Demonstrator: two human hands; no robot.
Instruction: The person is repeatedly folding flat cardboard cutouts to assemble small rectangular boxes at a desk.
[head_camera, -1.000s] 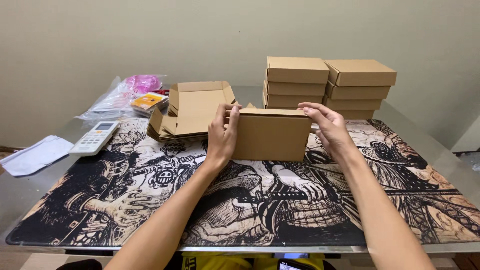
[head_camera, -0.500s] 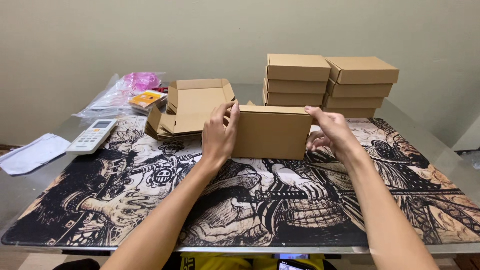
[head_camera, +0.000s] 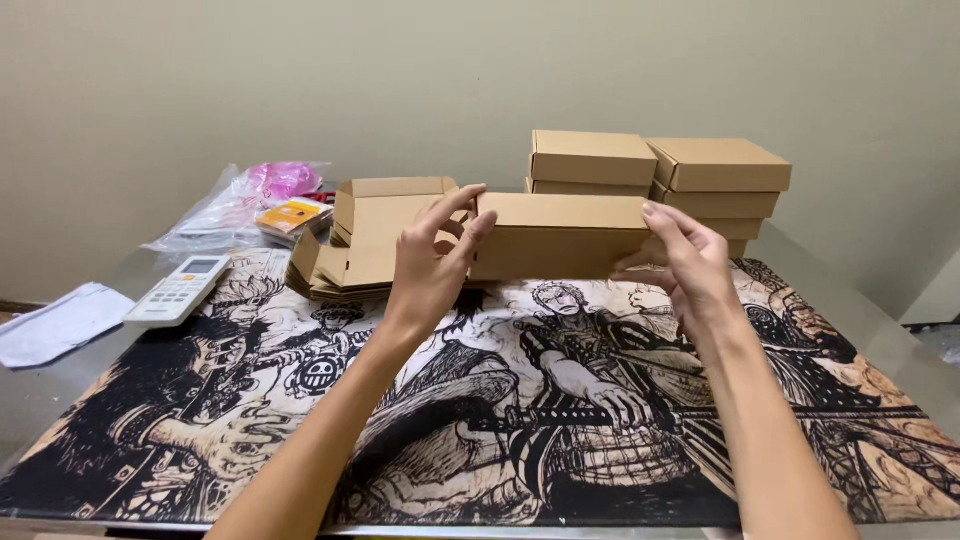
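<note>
Since the earlier frame you've lifted the closed cardboard box (head_camera: 560, 236) off the mat, and it's now up in front of the stacks w/ both hands at its ends.

Going L to R: a white cloth (head_camera: 55, 322) lies at the far left edge of the tabletop (head_camera: 905, 345), then a white remote (head_camera: 180, 289) beside it. Behind the remote sits a clear plastic bag (head_camera: 240, 205) w/ something pink in it, and a small orange packet (head_camera: 292, 216) next to that. Next come the open, part-folded boxes (head_camera: 365, 235), piled loosely.

Your left hand (head_camera: 432, 265) grips the box's left end, thumb and fingers spread round the corner: grip closed on the box. Your right hand (head_camera: 682, 262) holds the right end, fingers curled at the near edge, so that grip's also on the box. The box is held level, clear of the printed mat (head_camera: 480, 420).

Behind it stand two stacks of closed boxes (head_camera: 700, 175), side by side, touching, near the wall. Can't tell whether the held box touches the stacks.
</note>
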